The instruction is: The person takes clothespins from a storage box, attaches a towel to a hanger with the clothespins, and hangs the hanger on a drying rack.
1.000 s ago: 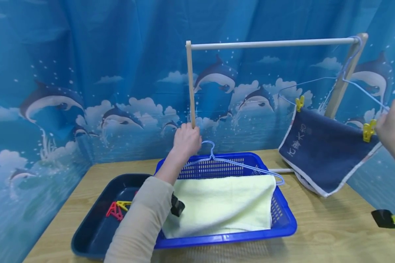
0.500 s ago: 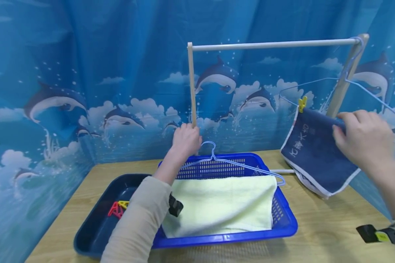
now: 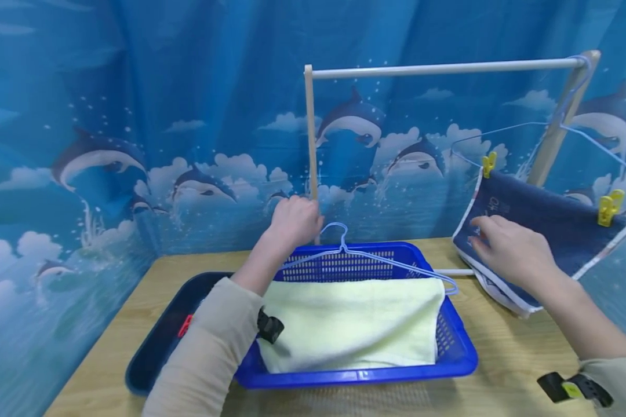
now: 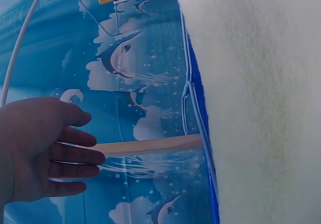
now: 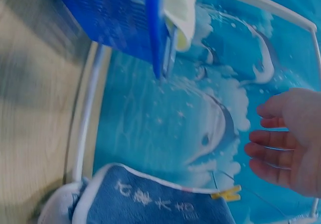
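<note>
My left hand (image 3: 294,220) is beside the left wooden post (image 3: 311,133) of the drying rack; in the left wrist view its fingers are extended and hold nothing. The right hand (image 3: 516,249) is in front of a dark blue towel (image 3: 558,231), its fingers loosely bent around nothing. That towel hangs from a blue wire hanger (image 3: 506,128), fixed by a yellow clothespin (image 3: 489,165) and another yellow clothespin (image 3: 610,207). A pale yellow towel (image 3: 355,324) lies over the blue basket (image 3: 355,377), with a second wire hanger (image 3: 381,258) at its top edge.
The rack's white bar (image 3: 438,70) spans the back right, with the hanger's hook at its right end. A dark tray (image 3: 141,370) stands left of the basket, holding a red clothespin (image 3: 185,325); my left forearm covers part of it. A dolphin-print curtain (image 3: 214,87) closes off the back.
My right hand has come left and down from the hanging towel's right clothespin to its left part. The left hand, earlier at the post, has loosened and shifted slightly. The view turned a little left.
</note>
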{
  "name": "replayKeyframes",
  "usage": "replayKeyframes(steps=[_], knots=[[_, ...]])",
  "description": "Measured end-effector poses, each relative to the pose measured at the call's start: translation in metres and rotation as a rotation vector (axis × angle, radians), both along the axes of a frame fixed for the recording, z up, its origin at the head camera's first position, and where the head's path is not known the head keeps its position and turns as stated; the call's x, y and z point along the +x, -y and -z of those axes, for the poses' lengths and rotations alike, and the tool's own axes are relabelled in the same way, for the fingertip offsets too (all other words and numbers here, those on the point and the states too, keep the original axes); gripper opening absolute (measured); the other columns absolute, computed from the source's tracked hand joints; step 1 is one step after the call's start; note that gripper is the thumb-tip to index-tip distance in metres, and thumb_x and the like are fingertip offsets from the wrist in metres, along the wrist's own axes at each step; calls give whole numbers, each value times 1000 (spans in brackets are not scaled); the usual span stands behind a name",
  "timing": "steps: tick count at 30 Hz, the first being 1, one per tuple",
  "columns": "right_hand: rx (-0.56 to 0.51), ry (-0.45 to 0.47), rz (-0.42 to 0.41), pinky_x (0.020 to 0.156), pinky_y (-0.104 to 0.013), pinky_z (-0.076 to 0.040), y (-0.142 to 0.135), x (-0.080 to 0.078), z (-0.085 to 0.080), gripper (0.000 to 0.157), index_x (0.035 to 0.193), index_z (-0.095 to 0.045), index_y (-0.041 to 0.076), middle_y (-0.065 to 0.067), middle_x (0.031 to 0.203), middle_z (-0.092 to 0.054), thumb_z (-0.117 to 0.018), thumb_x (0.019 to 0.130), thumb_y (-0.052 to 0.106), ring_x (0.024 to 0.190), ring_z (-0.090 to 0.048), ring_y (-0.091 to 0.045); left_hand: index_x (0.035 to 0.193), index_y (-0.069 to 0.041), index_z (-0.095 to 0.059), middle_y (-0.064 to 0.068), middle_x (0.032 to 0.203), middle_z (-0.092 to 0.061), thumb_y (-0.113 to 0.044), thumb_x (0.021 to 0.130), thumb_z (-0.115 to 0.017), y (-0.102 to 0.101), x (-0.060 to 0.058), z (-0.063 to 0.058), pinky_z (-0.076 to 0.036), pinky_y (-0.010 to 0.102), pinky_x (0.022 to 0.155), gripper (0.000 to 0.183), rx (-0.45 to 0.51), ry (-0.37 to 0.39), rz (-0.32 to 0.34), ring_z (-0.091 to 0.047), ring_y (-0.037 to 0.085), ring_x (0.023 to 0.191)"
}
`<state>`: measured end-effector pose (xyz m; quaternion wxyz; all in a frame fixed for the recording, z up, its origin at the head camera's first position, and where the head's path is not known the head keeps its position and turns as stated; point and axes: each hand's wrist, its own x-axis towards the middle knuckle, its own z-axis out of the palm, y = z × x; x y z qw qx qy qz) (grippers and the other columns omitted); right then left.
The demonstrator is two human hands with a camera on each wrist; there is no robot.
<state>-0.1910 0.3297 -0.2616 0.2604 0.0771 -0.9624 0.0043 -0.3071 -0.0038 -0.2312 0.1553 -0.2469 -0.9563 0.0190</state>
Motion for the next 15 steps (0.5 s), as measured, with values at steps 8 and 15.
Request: replayKeyframes(steps=[8,15], knots=[[18,122,-72,50,-35,-45,19,-10,7,22,105,-61,2,-9,86,-63,-61,87,14,70,-59,-22,95,-9,-69,1,60,-53,-29,94,-51,17,11,-6,-45,32,60,27,-19,13,27,-50,18,61],[18,154,-122,50,-30,-44,30,-15,6,21,104,-63,4,-5,85,-62,-63,86,14,64,-55,-15,83,-9,-64,1,61,-51,-29,92,-56,46,23,-5,-44,34,61,24,-63,24,0,-50,20,63]])
